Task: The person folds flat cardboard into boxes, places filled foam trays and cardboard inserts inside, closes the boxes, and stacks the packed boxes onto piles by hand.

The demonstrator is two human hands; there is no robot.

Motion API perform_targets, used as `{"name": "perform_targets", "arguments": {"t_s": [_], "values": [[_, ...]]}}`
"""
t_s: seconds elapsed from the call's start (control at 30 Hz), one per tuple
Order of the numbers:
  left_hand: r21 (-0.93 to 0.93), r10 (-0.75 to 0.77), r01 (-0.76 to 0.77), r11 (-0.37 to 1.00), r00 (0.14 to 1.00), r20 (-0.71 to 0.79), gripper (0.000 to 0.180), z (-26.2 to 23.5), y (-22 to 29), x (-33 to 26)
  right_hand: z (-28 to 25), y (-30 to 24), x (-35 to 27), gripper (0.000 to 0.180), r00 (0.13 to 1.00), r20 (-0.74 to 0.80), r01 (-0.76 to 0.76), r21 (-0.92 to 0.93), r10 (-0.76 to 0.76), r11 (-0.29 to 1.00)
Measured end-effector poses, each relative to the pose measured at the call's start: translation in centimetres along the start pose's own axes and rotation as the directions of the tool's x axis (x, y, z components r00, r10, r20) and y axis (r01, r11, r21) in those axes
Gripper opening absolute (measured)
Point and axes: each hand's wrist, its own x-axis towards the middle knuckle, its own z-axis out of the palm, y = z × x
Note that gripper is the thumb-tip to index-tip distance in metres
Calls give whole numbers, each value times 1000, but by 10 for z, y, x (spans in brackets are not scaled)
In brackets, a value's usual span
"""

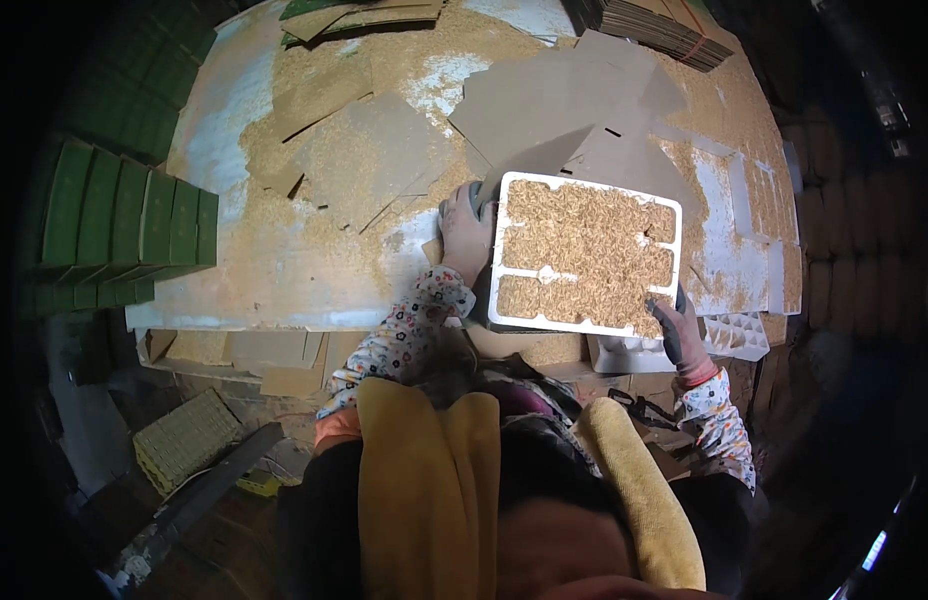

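Note:
A white foam tray (pixel 586 327) with rounded corners is in front of me, filled nearly to its rim with straw-coloured husks or shavings (pixel 584 235). My left hand (pixel 466 235), in a light glove with grey fingers, is closed on the tray's left side. At the lower right corner my right hand (pixel 684 340), gloved alike, grips the edge, its dark fingertips over the filling. A dark green edge shows under the tray's lower left; what it belongs to is mostly hidden.
Loose cardboard sheets (pixel 379 150) lie across the husk-strewn table (pixel 214 300). Green boxes (pixel 129 215) are stacked at the left. White moulded trays (pixel 739 335) stand at the right. A bundle of flat cardboard (pixel 659 35) lies at the far right, and a yellow crate (pixel 189 440) is low at the left.

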Motion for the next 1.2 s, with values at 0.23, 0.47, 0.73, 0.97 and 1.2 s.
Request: {"name": "perform_targets", "arguments": {"t_s": [0.23, 0.47, 0.73, 0.97, 1.2], "values": [[-188, -104, 88, 978, 991, -79, 34, -5, 4, -15, 24, -49, -46, 59, 995, -6, 95, -100, -96, 990], [79, 277, -276, 958, 961, -12, 35, -27, 36, -8, 9, 76, 34, 39, 992, -113, -23, -617, -60, 787], [67, 455, -918, 391, 257, 853, 39, -36, 23, -36, 83, -34, -32, 41, 479, -540, 688, -259, -692, 678], [404, -14, -912, -64, 406, 914, 30, -24, 56, -51, 109, 34, 53, 79, 945, 291, 254, -940, 147, 227], [326, -49, -731, 600, 372, 927, 42, 0, 45, -45, 66, 2, 121, 47, 752, 653, 503, -657, 90, 562]]}}
